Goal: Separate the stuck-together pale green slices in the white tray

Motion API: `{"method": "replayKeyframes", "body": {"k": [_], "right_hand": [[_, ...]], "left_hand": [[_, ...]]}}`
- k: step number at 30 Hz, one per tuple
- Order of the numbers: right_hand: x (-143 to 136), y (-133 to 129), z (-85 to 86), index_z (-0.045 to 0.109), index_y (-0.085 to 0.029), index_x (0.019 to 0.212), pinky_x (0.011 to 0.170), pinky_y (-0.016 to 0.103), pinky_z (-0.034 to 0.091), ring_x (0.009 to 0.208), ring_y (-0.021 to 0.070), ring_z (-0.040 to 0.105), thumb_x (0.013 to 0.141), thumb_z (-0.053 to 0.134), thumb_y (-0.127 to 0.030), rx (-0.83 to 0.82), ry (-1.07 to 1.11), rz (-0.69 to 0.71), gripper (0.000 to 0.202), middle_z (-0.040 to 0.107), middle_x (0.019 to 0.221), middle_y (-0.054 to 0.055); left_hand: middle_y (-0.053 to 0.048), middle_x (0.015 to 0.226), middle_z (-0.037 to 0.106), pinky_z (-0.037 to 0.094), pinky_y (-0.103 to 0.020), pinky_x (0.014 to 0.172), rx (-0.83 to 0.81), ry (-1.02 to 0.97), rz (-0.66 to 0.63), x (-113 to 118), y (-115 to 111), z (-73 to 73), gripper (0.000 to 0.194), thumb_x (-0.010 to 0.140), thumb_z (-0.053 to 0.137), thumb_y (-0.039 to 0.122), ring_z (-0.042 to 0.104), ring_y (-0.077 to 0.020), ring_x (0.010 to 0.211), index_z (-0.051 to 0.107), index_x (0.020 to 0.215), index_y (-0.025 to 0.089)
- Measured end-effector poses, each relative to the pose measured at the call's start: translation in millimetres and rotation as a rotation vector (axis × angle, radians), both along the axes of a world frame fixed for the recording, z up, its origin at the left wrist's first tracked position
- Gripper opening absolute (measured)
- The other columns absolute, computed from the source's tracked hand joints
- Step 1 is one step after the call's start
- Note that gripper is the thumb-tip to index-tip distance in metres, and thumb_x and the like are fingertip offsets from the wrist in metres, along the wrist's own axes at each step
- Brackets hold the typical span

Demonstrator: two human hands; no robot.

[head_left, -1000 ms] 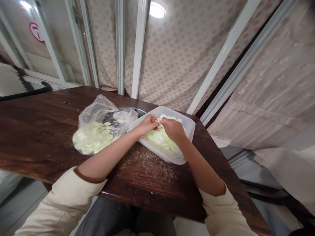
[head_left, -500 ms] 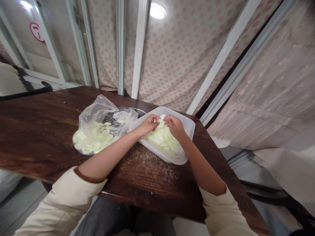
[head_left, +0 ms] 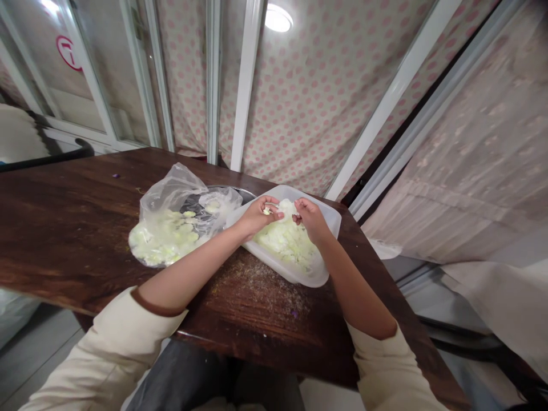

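Note:
Over the white plastic tub (head_left: 333, 220), my left hand (head_left: 259, 216) is closed, thumb and fingers pinching a thin whitish petal-like piece (head_left: 286, 206). A small pale yellow bit (head_left: 267, 210) shows between the fingers of that hand. Opposite it, my right hand (head_left: 310, 218) pinches the other side of the whitish piece with its fingertips. Below both hands, a loose heap of pale green and white petal-like pieces (head_left: 285, 242) fills much of the tub. Their exact kind and material I cannot make out.
Left of the tub, a clear plastic bag (head_left: 165, 197) holds more pale yellow-green pieces, partly over a round metal tray (head_left: 240, 191). Fine crumbs (head_left: 261, 285) and a purple scrap (head_left: 294, 313) lie on the dark wooden table (head_left: 68, 228). Curtained glass panels stand behind.
My hands have moved slightly apart, and the whitish piece now shows wider between them. My right hand has shifted a little to the right. Tub and bag stay in place.

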State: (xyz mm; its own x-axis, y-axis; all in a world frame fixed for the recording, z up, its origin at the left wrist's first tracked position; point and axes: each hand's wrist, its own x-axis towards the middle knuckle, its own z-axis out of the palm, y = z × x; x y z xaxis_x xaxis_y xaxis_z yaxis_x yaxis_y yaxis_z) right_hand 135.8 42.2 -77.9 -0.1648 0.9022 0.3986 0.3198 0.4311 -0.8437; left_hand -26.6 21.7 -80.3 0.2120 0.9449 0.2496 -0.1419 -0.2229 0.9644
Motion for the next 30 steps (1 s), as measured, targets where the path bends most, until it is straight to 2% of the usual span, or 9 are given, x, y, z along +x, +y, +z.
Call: {"method": "replayKeyframes", "body": {"k": [3,5,8,12,18,24,27,30], "right_hand": [[1,1,-2.7,0.04,-0.02,0.061,0.05,0.024,0.034,0.051,0.0102,0.042,0.077,0.042,-0.055,0.057,-0.113,-0.089,0.038,0.038,0.054,-0.003],[-1,-1,-2.5,0.047,-0.019,0.071,0.055,0.024,0.037,0.059,0.011,0.045,0.08,0.034,-0.055,0.11,-0.143,-0.093,0.039,0.046,0.062,0.0],[-6,-5,0.2,0.049,-0.02,0.083,0.06,0.024,0.039,0.068,0.0115,0.047,0.082,0.028,-0.053,0.127,-0.143,0.022,0.04,0.05,0.075,0.002],[-9,-9,3.6,0.045,-0.019,0.07,0.058,0.024,0.038,0.06,0.0103,0.045,0.08,0.041,-0.049,0.094,-0.208,0.143,0.032,0.046,0.064,-0.002],[-9,-13,4.4,0.039,-0.02,0.064,0.055,0.024,0.033,0.055,0.0111,0.04,0.084,0.034,-0.044,0.168,-0.305,0.005,0.032,0.038,0.056,-0.003],[-6,-13,5.8,0.039,-0.02,0.064,0.054,0.025,0.029,0.055,0.0115,0.039,0.083,0.036,-0.041,0.237,-0.376,-0.163,0.028,0.04,0.055,-0.003],[-5,-14,5.3,0.044,-0.02,0.075,0.058,0.025,0.032,0.059,0.0116,0.042,0.083,0.037,-0.042,0.226,-0.387,-0.135,0.025,0.045,0.063,-0.002],[-9,-15,3.5,0.044,-0.019,0.077,0.062,0.026,0.036,0.065,0.0117,0.046,0.086,0.027,-0.045,0.156,-0.295,0.055,0.032,0.047,0.069,0.0]], "left_hand": [[0.003,0.068,0.053,0.04,-0.025,0.069,-0.015,-0.011,-0.023,-1,0,0.4,0.039,0.059,0.069,0.022,0.05,-0.0085,0.065,0.05,0.093,0.016],[0.001,0.07,0.056,0.04,-0.026,0.07,-0.033,0.0,-0.006,-1,0,-0.1,0.04,0.059,0.069,0.023,0.051,-0.0094,0.066,0.052,0.094,0.015],[0.0,0.071,0.057,0.04,-0.027,0.071,-0.03,-0.008,0.002,-1,2,-2.1,0.042,0.058,0.07,0.024,0.053,-0.0104,0.068,0.051,0.094,0.015],[0.002,0.069,0.055,0.039,-0.025,0.069,-0.02,-0.014,0.009,-1,3,-3.6,0.038,0.061,0.067,0.027,0.051,-0.0094,0.067,0.052,0.094,0.015],[0.003,0.065,0.051,0.035,-0.023,0.058,-0.062,0.002,0.02,-1,2,-2.0,0.031,0.065,0.063,0.025,0.045,-0.0071,0.055,0.051,0.092,0.017],[0.001,0.062,0.058,0.03,-0.021,0.05,-0.158,-0.083,-0.004,0,5,-1.2,0.02,0.075,0.049,0.018,0.04,-0.006,0.047,0.043,0.094,0.017],[-0.003,0.075,0.064,0.035,-0.023,0.059,-0.143,-0.1,-0.029,-1,7,-1.7,0.022,0.079,0.044,0.02,0.051,-0.0097,0.063,0.044,0.101,0.017],[-0.006,0.098,0.064,0.037,-0.027,0.076,0.014,-0.103,-0.021,-2,6,-1.9,0.029,0.083,0.042,0.029,0.053,-0.013,0.092,0.044,0.109,0.018]]}}
